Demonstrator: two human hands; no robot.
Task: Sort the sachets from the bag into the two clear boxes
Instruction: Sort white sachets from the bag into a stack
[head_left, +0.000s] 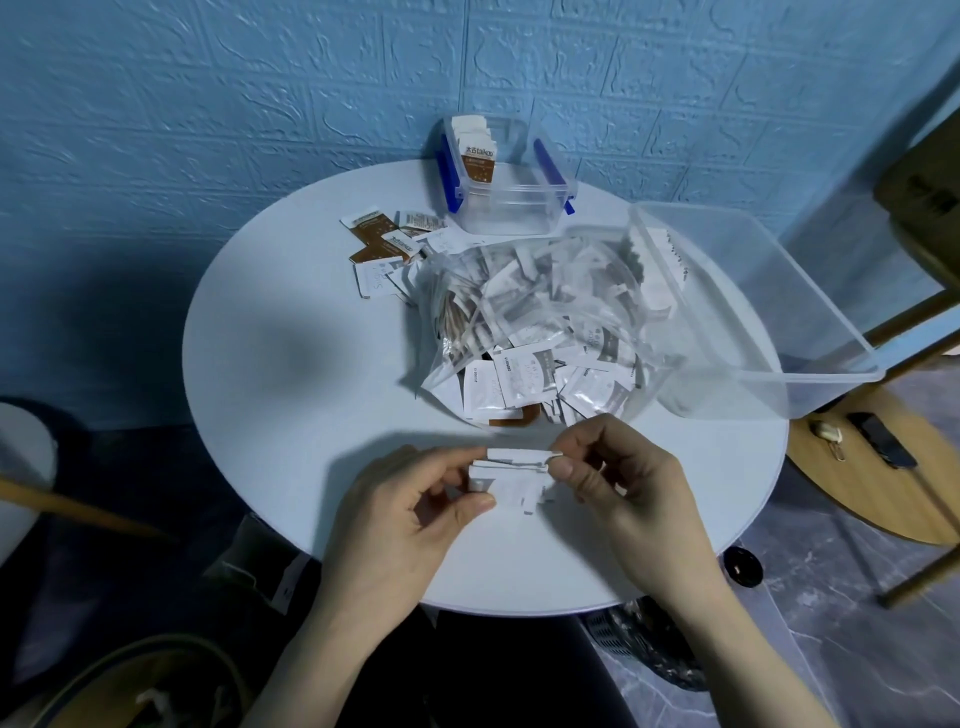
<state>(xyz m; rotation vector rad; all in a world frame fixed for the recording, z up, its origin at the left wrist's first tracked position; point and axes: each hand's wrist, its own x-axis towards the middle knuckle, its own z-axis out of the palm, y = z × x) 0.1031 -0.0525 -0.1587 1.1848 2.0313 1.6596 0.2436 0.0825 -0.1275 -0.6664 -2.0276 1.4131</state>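
A small stack of white sachets (511, 480) is held over the near part of the round white table (291, 415). My left hand (400, 514) grips its left end and my right hand (618, 483) pinches its right end. Behind them lies a clear plastic bag (530, 317) full of white and brown sachets, some spilling out toward me. The small clear box with blue clips (511, 205) at the table's far side holds brown-and-white sachets standing at its left. The large clear box (810, 312) overhangs the table's right edge, with a few white sachets at its far left.
Loose brown and white sachets (387, 244) lie left of the small box. A round wooden stool (883, 467) with small items on it stands to the right, below a wooden chair. A blue textured wall rises behind the table. Dark bags sit on the floor near my legs.
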